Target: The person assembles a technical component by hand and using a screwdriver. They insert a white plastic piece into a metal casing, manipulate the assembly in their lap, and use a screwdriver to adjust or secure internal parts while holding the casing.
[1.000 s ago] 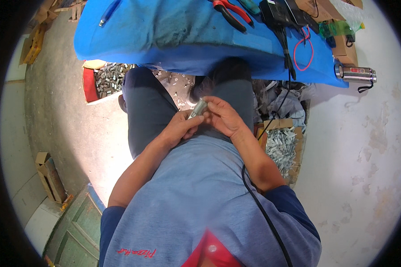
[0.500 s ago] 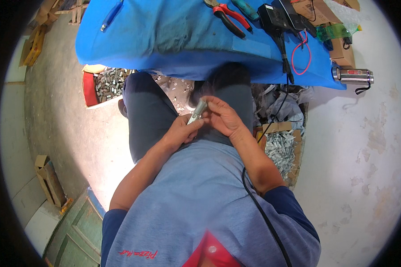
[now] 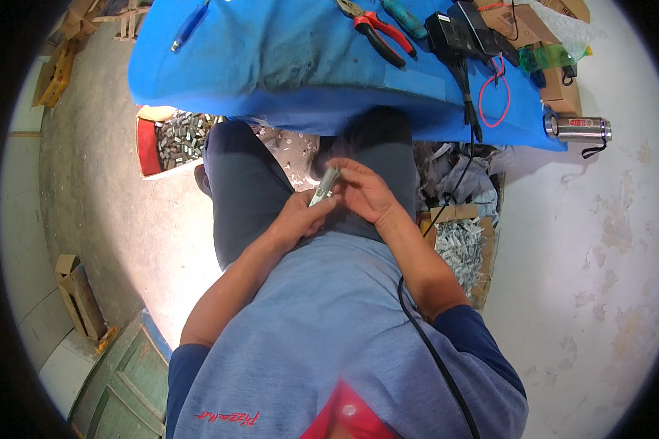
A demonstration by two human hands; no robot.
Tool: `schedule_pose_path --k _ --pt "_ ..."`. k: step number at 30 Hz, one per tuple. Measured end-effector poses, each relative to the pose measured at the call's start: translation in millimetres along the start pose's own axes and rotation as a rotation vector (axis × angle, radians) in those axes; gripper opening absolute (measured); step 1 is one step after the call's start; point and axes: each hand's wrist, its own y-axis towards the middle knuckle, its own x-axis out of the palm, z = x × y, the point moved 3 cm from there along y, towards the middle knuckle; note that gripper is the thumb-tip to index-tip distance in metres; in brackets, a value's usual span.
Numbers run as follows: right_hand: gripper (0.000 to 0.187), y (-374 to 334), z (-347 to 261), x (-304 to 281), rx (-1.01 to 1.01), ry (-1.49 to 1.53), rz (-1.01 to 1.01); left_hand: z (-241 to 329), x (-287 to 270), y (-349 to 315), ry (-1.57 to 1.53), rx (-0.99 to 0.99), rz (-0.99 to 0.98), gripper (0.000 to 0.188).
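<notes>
Over my lap, a small, long silvery metal piece [image 3: 323, 189] stands tilted between both hands. Its lower end is pinched by my left hand [image 3: 299, 218], thumb on top and the other fingers curled beneath. From the right, the curled fingers of my right hand [image 3: 367, 194] close on the piece's upper end and side. Part of the piece is hidden by the fingers, and its exact kind cannot be made out.
A blue-covered table [image 3: 271, 66] ahead bears pliers [image 3: 377, 33], a blue pen-like tool [image 3: 189, 28] and black adapters [image 3: 447, 36]. Left stands a box of metal pieces [image 3: 148, 146]; right, a carton of silvery strips [image 3: 461, 252]. A black cable [image 3: 432, 351] crosses my right side. A steel flask [image 3: 580, 129] is at the right.
Both hands stay almost in place on the metal piece. The piece has turned slightly, and a round mark or hole on its side now shows. The view has shifted a little.
</notes>
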Motion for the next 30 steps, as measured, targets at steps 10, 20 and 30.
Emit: schedule_pose_path --k 10,20,30 --pt "0.020 -36 -69 50 -0.678 -1.039 0.510 7 2 -6 -0.019 0.064 0.023 0.021" --pt "0.041 -31 -64 74 0.023 -1.248 0.163 6 1 -7 0.423 0.364 0.198 0.027" --pt "0.026 -23 -36 44 -0.095 -0.712 0.147 10 4 -14 0.517 0.353 0.269 0.026"
